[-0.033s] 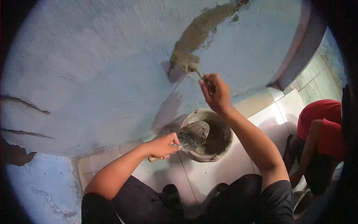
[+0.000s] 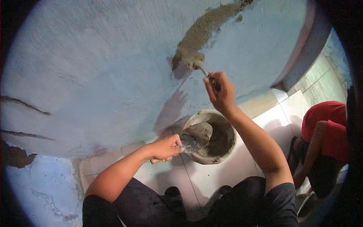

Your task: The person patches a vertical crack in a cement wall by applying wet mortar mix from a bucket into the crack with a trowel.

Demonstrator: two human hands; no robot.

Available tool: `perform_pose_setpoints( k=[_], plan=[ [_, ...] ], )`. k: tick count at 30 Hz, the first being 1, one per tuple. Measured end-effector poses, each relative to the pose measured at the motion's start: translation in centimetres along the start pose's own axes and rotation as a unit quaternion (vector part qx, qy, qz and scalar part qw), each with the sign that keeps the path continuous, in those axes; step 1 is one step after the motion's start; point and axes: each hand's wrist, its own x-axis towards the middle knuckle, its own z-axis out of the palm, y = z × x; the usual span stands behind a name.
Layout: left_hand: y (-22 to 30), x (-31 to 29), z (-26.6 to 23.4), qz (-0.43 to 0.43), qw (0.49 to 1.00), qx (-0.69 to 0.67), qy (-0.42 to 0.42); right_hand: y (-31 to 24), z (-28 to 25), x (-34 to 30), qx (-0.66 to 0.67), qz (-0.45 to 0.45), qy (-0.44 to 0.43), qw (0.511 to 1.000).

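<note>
My right hand (image 2: pixel 221 92) is closed round the handle of a small mortar-caked trowel (image 2: pixel 195 63). Its blade lies against the blue wall (image 2: pixel 128 75), at the lower end of a curved strip of wet grey mortar (image 2: pixel 202 32). Lower down, my left hand (image 2: pixel 165 147) grips a larger trowel (image 2: pixel 191 143) by its wooden handle. That trowel's blade reaches over the left rim of a round bucket (image 2: pixel 226 157), carrying a lump of mortar (image 2: pixel 201 131). More mortar coats the bucket's inside.
The bucket stands on pale floor tiles (image 2: pixel 204 174) close to the wall's foot. At the right crouches another person in a red top (image 2: pixel 325 117). Dark cracks (image 2: pixel 26 106) and a broken patch (image 2: pixel 15 155) mark the wall at left.
My right hand and the small trowel have shifted slightly to the right. My left hand and its trowel stay in the same place over the bucket.
</note>
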Motion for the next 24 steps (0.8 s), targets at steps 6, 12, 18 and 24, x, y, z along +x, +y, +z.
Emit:
perform_pose_setpoints(
  k=[6, 12, 18, 24],
  plan=[
    [-0.1, 0.1, -0.3, -0.007, 1.0, 0.006, -0.005, -0.3, 0.1, 1.1, -0.024, 0.0, -0.001, 1.0],
    [0.0, 0.3, -0.4, 0.007, 1.0, -0.01, -0.013, 1.6, 0.2, -1.6, -0.063, -0.074, -0.065, 0.993],
    [-0.5, 0.2, -0.4, 0.005, 1.0, 0.001, -0.004, 1.5, -0.3, -0.5, -0.031, 0.008, -0.061, 0.998],
    [-0.1, 0.2, -0.4, -0.003, 1.0, -0.005, -0.005, 1.6, -0.1, -1.7, -0.076, -0.097, -0.09, 0.988]
  ],
)
